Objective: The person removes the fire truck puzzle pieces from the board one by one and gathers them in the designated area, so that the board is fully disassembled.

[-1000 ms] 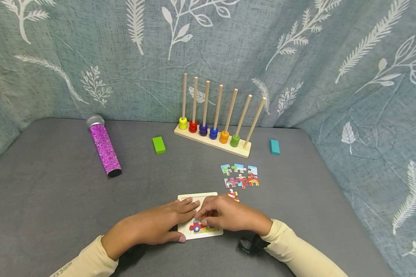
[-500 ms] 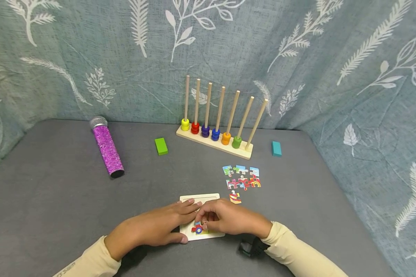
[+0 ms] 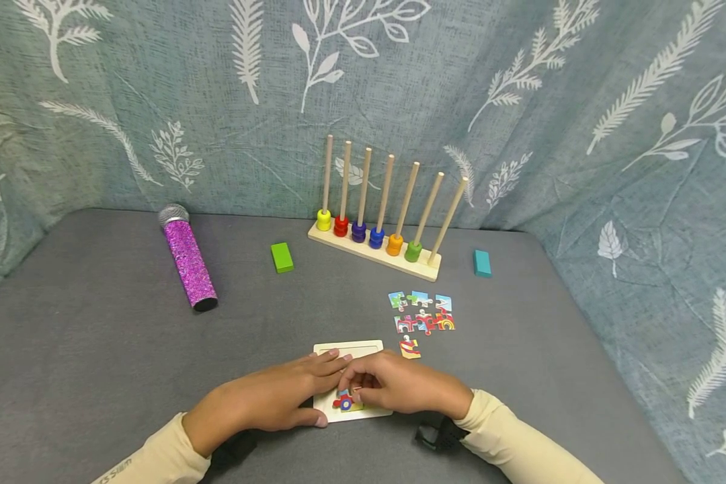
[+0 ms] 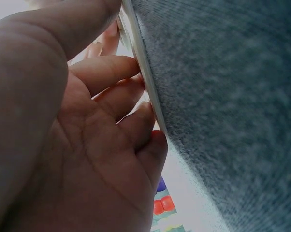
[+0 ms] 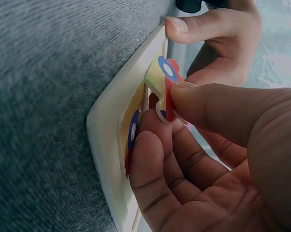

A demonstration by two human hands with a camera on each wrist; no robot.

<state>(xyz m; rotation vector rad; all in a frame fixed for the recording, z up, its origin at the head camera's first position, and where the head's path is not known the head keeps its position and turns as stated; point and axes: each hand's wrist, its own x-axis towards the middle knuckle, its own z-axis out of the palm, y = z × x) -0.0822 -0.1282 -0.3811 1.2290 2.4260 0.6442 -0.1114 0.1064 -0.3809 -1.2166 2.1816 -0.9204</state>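
Note:
In the head view a small wooden puzzle tray (image 3: pixel 363 344) lies on the table near its front. My left hand (image 3: pixel 278 396) rests on the tray's left side, fingers extended across it and thumb at the lower left corner. Over the tray, my right hand (image 3: pixel 393 382) pinches a jigsaw piece (image 3: pixel 346 402) between thumb and fingers. The right wrist view shows this jigsaw piece (image 5: pixel 159 77), red and yellow with a blue wheel, tilted up from the tray. Another piece with a blue wheel (image 5: pixel 132 133) lies in the tray beside the curled fingertips.
Several loose jigsaw pieces (image 3: pixel 423 321) lie beyond the right hand. Farther back stands a wooden peg rack (image 3: pixel 372 254) with coloured beads. A green block (image 3: pixel 281 257), a teal block (image 3: pixel 482 263) and a purple glittery microphone (image 3: pixel 190 262) lie around it. A patterned curtain (image 3: pixel 218 134) hangs behind.
The head view has shifted slightly. The right hand now covers the second blue wheel that showed at the tray's right a second ago. The left hand stays on the tray.

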